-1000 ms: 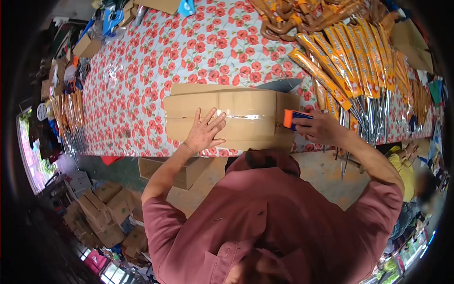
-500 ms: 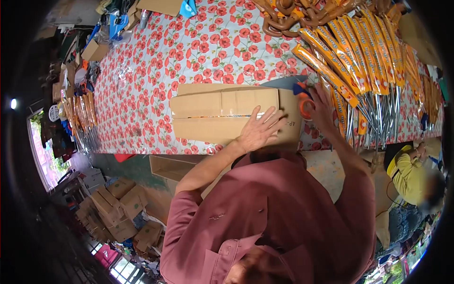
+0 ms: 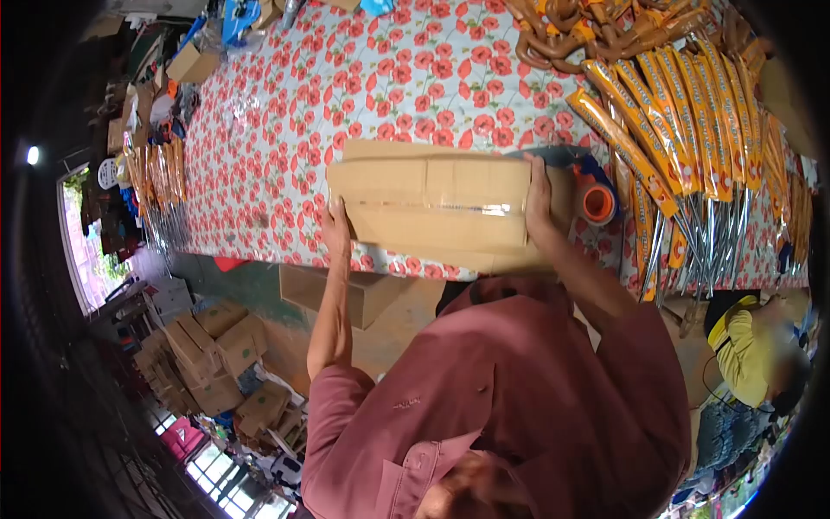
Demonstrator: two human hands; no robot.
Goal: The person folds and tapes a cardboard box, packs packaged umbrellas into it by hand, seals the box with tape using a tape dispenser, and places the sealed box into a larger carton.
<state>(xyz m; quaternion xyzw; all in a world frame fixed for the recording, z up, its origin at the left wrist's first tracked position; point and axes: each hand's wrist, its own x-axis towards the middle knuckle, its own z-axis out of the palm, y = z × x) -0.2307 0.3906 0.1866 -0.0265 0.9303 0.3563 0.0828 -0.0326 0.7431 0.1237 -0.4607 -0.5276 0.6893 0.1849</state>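
A long cardboard box [image 3: 432, 182] lies across the table in front of me, its top flaps folded in along a lengthwise seam. There is a small shiny patch near the seam's right end. My left hand [image 3: 337, 227] grips the box at its left end. At the opposite end, my right hand [image 3: 539, 199] presses along the side with its fingers pointing away from me. Just right of that hand sits a blue tape dispenser [image 3: 596, 197] with an orange ring, touched by neither hand.
A flowered cloth [image 3: 415, 95] covers the table. Orange packets with metal rods [image 3: 683, 130] are piled at right, beside brown curved pieces [image 3: 571, 39]. More rods [image 3: 160, 190] stand at left. An open carton [image 3: 337, 290] and stacked boxes [image 3: 207, 346] are below. A person in yellow [image 3: 743, 346] sits right.
My right hand has left the tape dispenser and moved onto the box's right end. My left hand has slid from the box's top to its left end. The view has shifted slightly.
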